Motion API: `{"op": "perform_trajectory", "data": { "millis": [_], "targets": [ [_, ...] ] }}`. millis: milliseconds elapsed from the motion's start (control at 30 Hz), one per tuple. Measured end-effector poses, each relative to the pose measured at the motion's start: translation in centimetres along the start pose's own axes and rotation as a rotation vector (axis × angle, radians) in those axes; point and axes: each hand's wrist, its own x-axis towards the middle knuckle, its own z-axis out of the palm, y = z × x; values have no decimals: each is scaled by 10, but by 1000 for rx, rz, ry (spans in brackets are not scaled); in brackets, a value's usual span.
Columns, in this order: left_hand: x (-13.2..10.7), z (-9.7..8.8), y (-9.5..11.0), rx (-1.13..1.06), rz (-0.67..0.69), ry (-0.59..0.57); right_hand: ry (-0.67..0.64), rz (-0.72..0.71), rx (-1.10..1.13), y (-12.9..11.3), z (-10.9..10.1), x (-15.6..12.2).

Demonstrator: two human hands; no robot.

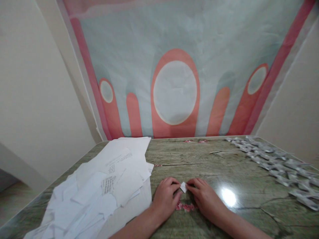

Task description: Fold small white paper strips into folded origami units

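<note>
Between my two hands, just above or on the wood-patterned table, is a small folded piece of white paper. My left hand pinches its left side with thumb and fingers. From the other side, my right hand grips its right edge, fingers bent and pressed together. Whether the paper touches the table I cannot tell. Below the hands, a pink flower print shows on the tabletop.
A large heap of loose white paper sheets, some with printed text, covers the table's left side. Rows of folded paper pieces lie along the right. The table meets a wall hanging with red arches at the back.
</note>
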Motion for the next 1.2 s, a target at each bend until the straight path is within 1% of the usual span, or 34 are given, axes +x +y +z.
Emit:
{"op": "perform_trajectory", "data": {
  "millis": [200,400,533,733,833,933,1100,1133,1200],
  "targets": [
    [3,0,-4,-111,-44,11,38,36,153,-3,-1,-1],
    [5,0,-6,-204,-67,-19,60,60,265,4,-1,1],
    [5,1,-6,-240,-56,-28,44,71,331,7,-1,4],
    [5,1,-5,-247,-62,17,-28,-27,273,1,-6,8],
    [6,0,-4,-245,-63,30,-34,-38,322,-4,-9,8],
    [6,-1,-3,-236,-61,27,-24,13,416,-6,-9,5],
    [5,-5,0,-261,-53,30,-49,232,564,1,-4,2],
    [4,-6,0,-262,-52,25,-35,247,597,3,-5,2],
    [4,-7,2,-247,-48,9,20,225,642,3,-7,3]
  ]
}}
